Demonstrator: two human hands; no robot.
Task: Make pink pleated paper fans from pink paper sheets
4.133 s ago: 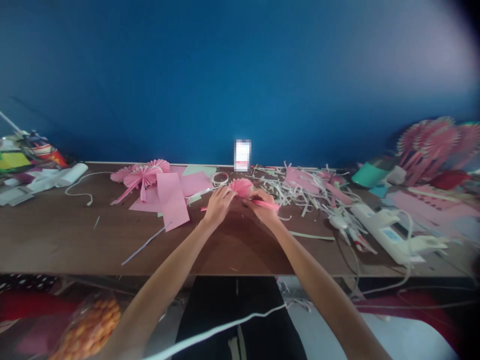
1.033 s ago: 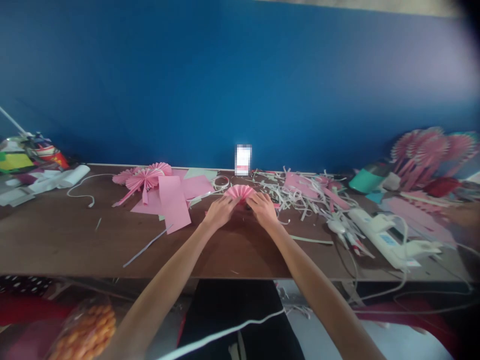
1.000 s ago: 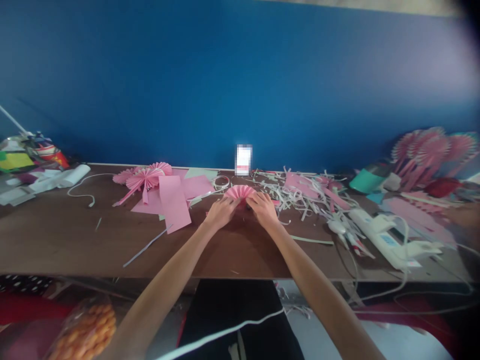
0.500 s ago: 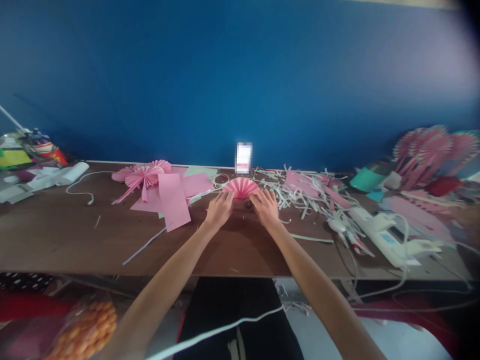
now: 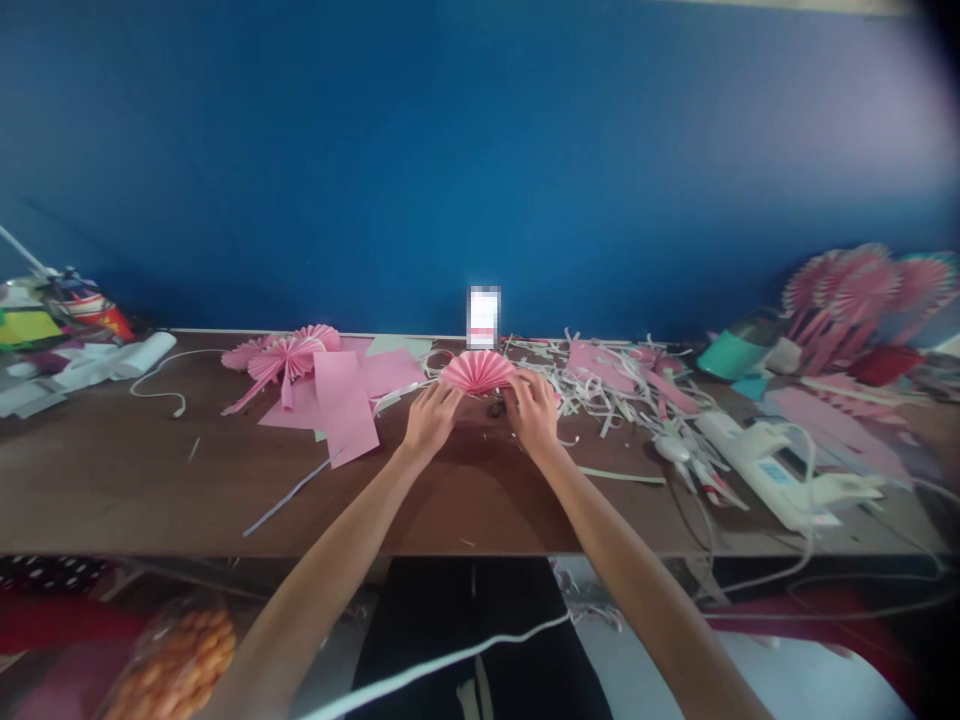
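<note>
1. Pink fan (image 5: 478, 372), quantity one: spread in a half circle between both hands, over the middle of the worktop (image 5: 480, 510).
2. Left hand (image 5: 433, 415), one: fingers closed on the left end of the fan.
3. Right hand (image 5: 532, 410), one: fingers closed on the right end of the fan.
4. Folded fans (image 5: 289, 358), left side: three visible, overlapping.
5. Flat pink sheets (image 5: 346, 405): at least three, stacked askew; the lower ones are partly covered.
6. Power strip (image 5: 772, 480), one: plugs fitted; their number is unclear.
7. Teal container (image 5: 731, 352), one: near the upright fans (image 5: 862, 285), of which at least three show; these overlap and are blurred.
8. Paper strips (image 5: 611, 390): tangled beyond counting. Two lie apart, one lavender strip (image 5: 289, 495) and one pale green strip (image 5: 622, 475).
9. Screen (image 5: 484, 317), one: behind the fan; content pixelated, unreadable.
10. Dark object (image 5: 496, 408), one: beside the right hand, partly hidden; identity cannot be determined.
11. Snack bag (image 5: 180, 660), one: below worktop level, cut off at the lower edge of view.
</note>
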